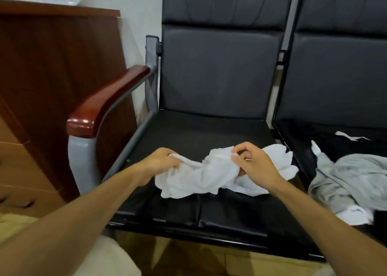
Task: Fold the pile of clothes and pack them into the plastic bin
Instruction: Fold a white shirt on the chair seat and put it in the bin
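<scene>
On the black seat (188, 133) of the nearer chair lies a crumpled white garment (209, 177), twisted through its middle and stretched across the seat's front half. The left hand (161, 160) holds the garment's left end, its grip curled round a bunch of cloth, knuckles up. The right hand (255, 162) is on the right part, its grip pinching a fold between thumb and forefinger while the other fingers curl over the fabric; more white cloth spills past it toward the seat's right edge. On the next chair (339, 76) sits the unfolded pile: a grey garment (351, 177) in a loose heap, a white piece (356, 215) poking out under its near edge, and dark cloth (335, 143) behind, hard to tell from the upholstery. Left of the seat rises a red-brown armrest (109, 99), and beyond it a wooden cabinet (58, 55) whose drawers (18, 171) hide their contents
</scene>
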The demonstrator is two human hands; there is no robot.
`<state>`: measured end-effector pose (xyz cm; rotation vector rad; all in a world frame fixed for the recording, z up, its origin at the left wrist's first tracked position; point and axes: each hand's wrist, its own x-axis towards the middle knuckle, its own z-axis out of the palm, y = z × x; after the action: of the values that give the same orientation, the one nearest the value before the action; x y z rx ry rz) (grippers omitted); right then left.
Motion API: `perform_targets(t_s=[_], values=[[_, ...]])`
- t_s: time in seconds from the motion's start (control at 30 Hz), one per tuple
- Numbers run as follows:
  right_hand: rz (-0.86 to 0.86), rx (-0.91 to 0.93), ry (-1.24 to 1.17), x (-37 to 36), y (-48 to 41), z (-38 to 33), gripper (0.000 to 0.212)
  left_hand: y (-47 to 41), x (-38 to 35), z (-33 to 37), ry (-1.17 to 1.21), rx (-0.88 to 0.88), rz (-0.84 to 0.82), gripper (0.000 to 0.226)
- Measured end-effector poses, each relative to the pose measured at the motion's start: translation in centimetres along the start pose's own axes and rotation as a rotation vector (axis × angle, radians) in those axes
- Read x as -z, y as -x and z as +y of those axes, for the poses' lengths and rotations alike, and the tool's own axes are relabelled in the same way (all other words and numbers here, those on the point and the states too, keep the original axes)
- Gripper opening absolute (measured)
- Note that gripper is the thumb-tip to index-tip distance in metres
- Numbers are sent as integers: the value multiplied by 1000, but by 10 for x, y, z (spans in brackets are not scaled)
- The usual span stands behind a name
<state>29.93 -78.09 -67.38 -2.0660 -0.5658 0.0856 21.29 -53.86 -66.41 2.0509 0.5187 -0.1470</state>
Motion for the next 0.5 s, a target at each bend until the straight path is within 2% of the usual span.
perform_targets(t_s=[0.13, 0.23, 0.3, 0.37, 0.43, 0.5], values=[[-166, -156, -159, -11, -5, 11, 45, -18, -12, 0, -62, 18, -159, 30], [-294, -109, 28, -26, -10, 12, 66, -28, -22, -2, -158, -73, -207, 21], [-259, -46, 138, -33, -16, 17, 53, -33, -26, -2, -162, -90, -187, 19], [-150, -23, 170, -34, -25, 20, 25, -39, -29, 1, -108, -80, -64, 23], [-22, -82, 49, -31, -35, 20, 7, -45, -30, 3, -17, -66, 149, 24], [76, -202, -207, -23, -42, 15, 13, -54, -28, 3, 149, -37, 321, 25]])
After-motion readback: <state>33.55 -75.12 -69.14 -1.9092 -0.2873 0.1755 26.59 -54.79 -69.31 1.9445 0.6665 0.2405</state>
